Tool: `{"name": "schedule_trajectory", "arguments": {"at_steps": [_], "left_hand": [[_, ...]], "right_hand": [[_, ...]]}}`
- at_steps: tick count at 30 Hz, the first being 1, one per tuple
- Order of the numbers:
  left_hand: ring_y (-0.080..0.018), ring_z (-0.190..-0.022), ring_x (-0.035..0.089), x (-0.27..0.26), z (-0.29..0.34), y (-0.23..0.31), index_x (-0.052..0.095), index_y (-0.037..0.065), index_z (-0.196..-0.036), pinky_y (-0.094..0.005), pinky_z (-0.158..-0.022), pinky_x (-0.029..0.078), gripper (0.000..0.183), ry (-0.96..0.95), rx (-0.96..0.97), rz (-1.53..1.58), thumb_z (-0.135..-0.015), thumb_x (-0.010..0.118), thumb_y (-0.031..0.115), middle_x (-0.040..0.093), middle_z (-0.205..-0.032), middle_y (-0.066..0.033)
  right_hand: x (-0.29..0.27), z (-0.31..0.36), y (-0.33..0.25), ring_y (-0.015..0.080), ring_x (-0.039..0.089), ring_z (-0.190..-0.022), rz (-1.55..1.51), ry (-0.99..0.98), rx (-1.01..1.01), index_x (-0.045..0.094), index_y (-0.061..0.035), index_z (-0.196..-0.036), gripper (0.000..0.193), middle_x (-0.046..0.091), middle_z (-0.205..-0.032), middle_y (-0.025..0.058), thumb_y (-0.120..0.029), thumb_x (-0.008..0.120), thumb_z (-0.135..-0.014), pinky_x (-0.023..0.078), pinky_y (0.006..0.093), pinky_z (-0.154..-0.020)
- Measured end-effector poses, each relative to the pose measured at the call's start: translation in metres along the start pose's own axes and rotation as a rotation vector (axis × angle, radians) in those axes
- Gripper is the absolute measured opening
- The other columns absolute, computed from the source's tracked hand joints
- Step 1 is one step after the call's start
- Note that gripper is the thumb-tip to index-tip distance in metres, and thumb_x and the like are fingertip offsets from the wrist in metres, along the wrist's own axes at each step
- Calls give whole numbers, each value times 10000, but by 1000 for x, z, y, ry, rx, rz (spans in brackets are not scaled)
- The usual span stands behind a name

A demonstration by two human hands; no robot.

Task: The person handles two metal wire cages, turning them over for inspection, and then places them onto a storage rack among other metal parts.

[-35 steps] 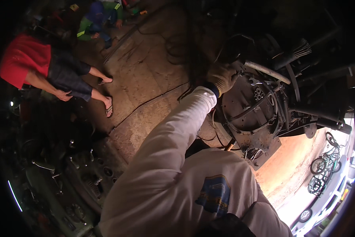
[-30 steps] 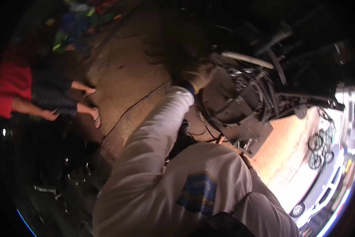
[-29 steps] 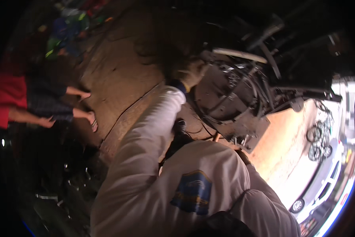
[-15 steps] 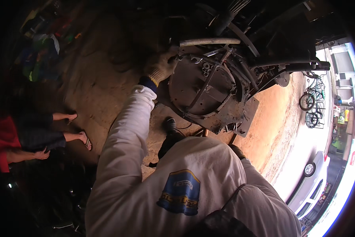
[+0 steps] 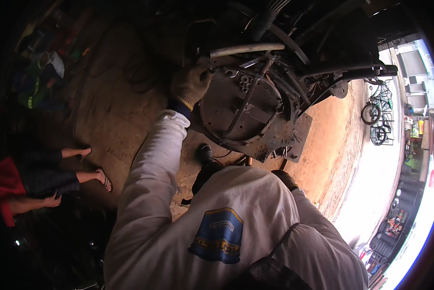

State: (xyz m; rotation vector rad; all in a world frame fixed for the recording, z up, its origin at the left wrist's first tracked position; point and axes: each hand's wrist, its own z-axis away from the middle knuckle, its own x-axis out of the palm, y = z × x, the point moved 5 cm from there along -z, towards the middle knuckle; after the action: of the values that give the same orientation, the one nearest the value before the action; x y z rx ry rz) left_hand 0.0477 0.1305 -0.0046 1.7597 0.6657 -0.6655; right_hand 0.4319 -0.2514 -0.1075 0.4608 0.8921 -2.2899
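Note:
My left hand, in a tan knitted work glove, is closed at the left edge of a dark metal worktop. What its fingers grip is lost in shadow. Beside it on the worktop lies a large round metal frame with a bar running across it. Several nuts or rings, a wrench end and a wooden handle rest toward the far side. My right hand, dark, is low by my side near the worktop's near edge; its fingers are mostly hidden.
At the left sits a person in dark shorts, feet in sandals on the dirt floor. Dark metal bars jut out beyond the worktop on the right. A bicycle stands outside in the bright street.
The view has shifted slightly, so the worktop appears a little further left. My left hand stays closed by its edge. The silver car at the right has left the view.

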Motion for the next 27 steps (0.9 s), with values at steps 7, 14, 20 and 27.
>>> {"name": "schedule_trajectory", "arguments": {"at_steps": [7, 14, 20, 27], "left_hand": [[-283, -785, 714, 16, -5, -45, 739, 225, -1112, -379, -697, 561, 250, -137, 46, 358, -881, 656, 273, 734, -922, -121], [-228, -738, 689, 5, -6, -43, 700, 205, -1228, -323, -732, 547, 344, -102, 146, 497, -897, 607, 194, 750, -963, -81], [-258, -798, 702, 7, -5, -43, 704, 210, -1215, -343, -764, 551, 336, -199, 75, 377, -897, 595, 205, 734, -1036, -126], [-292, -800, 701, 7, -3, -41, 708, 213, -1202, -360, -753, 555, 336, -144, 104, 347, -882, 603, 216, 725, -1015, -148]], "right_hand": [[-1, 6, -9, 286, 655, -1050, 34, 49, 29, 707, -85, -1073, 394, 705, -1112, 152, -411, 544, -922, 479, 386, -904], [5, 12, -18, 359, 640, -990, 72, 68, -22, 688, -95, -941, 336, 685, -1034, 181, -385, 525, -898, 477, 432, -831], [11, 13, -8, 354, 646, -999, 45, 70, -8, 693, -91, -966, 345, 685, -1037, 185, -388, 530, -900, 481, 436, -834], [21, 7, 22, 314, 638, -1138, -10, 100, 5, 697, -102, -1166, 442, 693, -1177, 162, -439, 564, -912, 480, 385, -953]]}}
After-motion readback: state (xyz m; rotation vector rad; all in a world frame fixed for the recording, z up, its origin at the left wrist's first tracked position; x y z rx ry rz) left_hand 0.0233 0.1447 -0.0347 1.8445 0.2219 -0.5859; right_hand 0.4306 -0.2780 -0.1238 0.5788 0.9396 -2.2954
